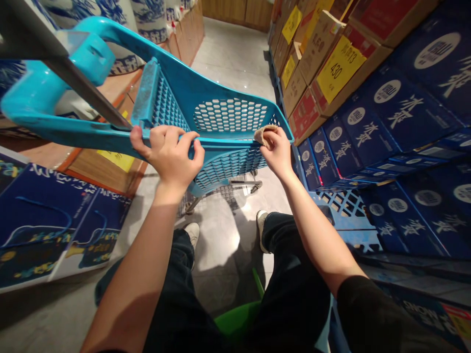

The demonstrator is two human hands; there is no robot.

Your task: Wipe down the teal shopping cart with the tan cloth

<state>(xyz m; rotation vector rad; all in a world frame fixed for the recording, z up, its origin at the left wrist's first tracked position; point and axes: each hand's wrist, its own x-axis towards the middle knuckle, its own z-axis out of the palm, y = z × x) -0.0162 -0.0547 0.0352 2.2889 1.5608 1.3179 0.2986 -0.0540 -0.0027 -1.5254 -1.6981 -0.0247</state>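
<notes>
A turquoise plastic shopping cart (230, 115) with a perforated basket is tilted up in front of me. My left hand (168, 158) grips the basket's top rim, fingers curled over it. My right hand (275, 153) pinches a beige cloth (264, 134) against the same rim, near the basket's right corner. The cart's wheels and lower frame stand on the floor beneath the basket, partly hidden by it.
Dark blue cartons (382, 113) and brown cartons with yellow price tags (340, 68) are stacked on the right on a blue pallet (346, 211). Blue-and-white porcelain jars (149, 19) stand at upper left. More blue boxes (55, 220) lie at left, on a grey tiled floor (228, 63).
</notes>
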